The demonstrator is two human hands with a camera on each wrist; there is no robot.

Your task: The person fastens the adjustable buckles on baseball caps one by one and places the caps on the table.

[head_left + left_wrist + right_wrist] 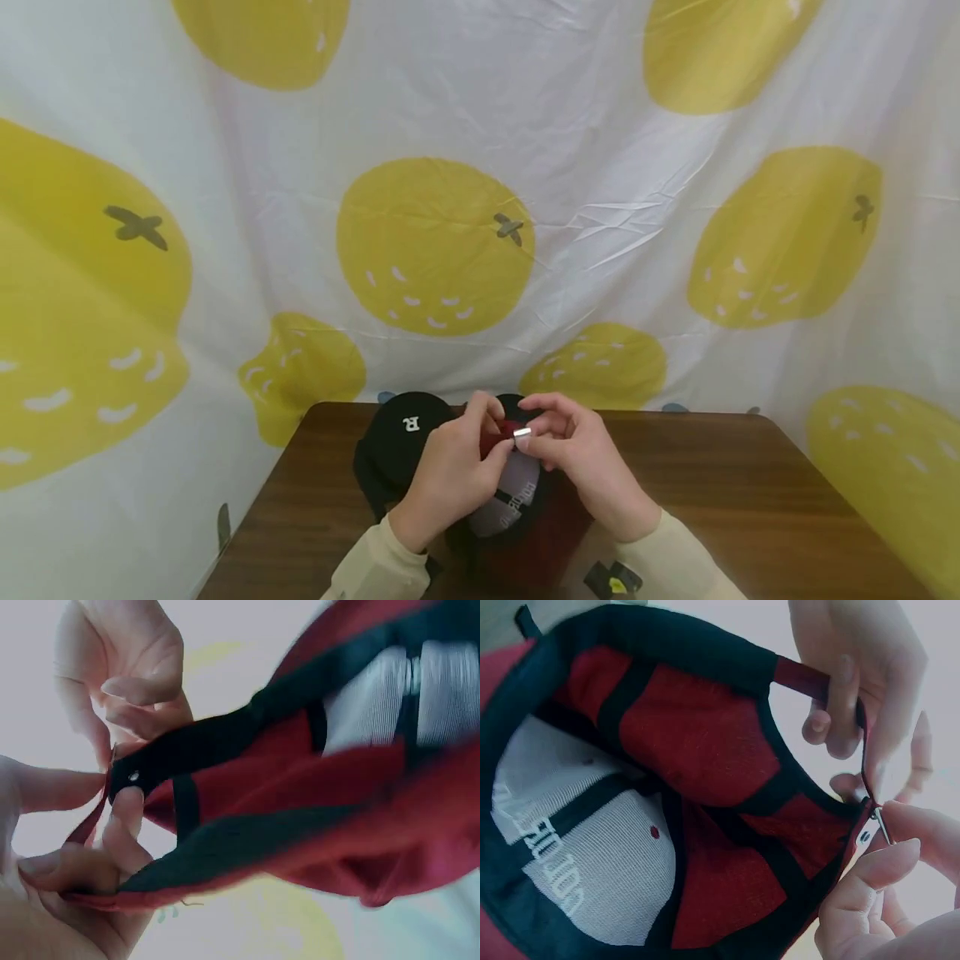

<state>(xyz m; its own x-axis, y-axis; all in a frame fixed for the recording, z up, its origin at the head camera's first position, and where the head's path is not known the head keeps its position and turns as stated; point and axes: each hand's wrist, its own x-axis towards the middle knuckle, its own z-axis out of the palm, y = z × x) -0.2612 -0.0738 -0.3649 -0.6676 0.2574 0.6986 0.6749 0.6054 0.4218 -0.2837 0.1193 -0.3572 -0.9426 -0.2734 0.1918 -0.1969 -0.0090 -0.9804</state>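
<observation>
A red baseball cap (697,735) with black inner taping is held up, its hollow inside showing. In the right wrist view its grey front lining (607,862) carries white lettering. My right hand (588,458) pinches the small silver buckle (522,432) at the back closure between thumb and index finger. Opposite it, my left hand (461,462) pinches the thin red strap (802,677) with thumb and fingers, beside the buckle. The strap is bent between the two hands. Whether it runs through the buckle I cannot tell.
A black cap (397,442) with a white R lies at the left on the brown table (712,483). Another black item (513,405) shows behind my hands. A small black-and-yellow object (613,579) is near my right sleeve. A lemon-print cloth (600,250) hangs behind.
</observation>
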